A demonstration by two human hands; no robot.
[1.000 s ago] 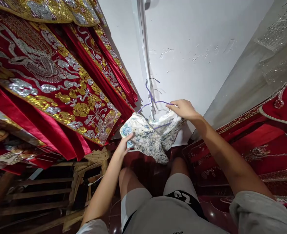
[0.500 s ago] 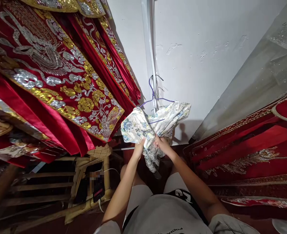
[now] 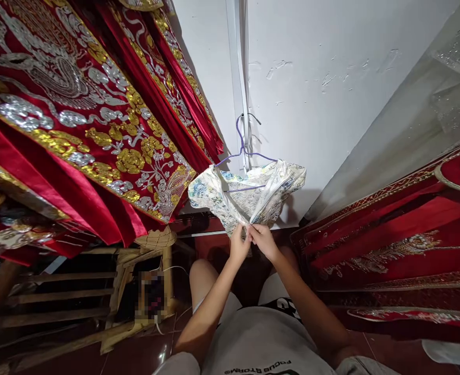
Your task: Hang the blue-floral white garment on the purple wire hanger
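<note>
A white floral garment [image 3: 206, 190] with blue and yellow print hangs on a purple wire hanger [image 3: 240, 150] in front of the wall. Its neckline forms a deep V, through which the hanger's lower bar shows. At the bottom of the V, my left hand [image 3: 240, 244] pinches the left front edge. My right hand [image 3: 263, 239] grips the right front edge right beside it, the fingertips of both hands meeting. Whatever lies between the fingertips, beyond the cloth, is too small to make out.
Red embroidered cloths with gold and silver sequins [image 3: 132, 151] hang on the left. More red beaded fabric [image 3: 389, 234] is on the right. A bamboo chair [image 3: 114, 291] stands low on the left, with a partly blurred device and cable on it. Behind the garment rises a white wall [image 3: 311, 104].
Both hands have come together at the middle, drawing the two front edges to meet. The garment, bunched and twisted before, now hangs spread with its V neckline showing.
</note>
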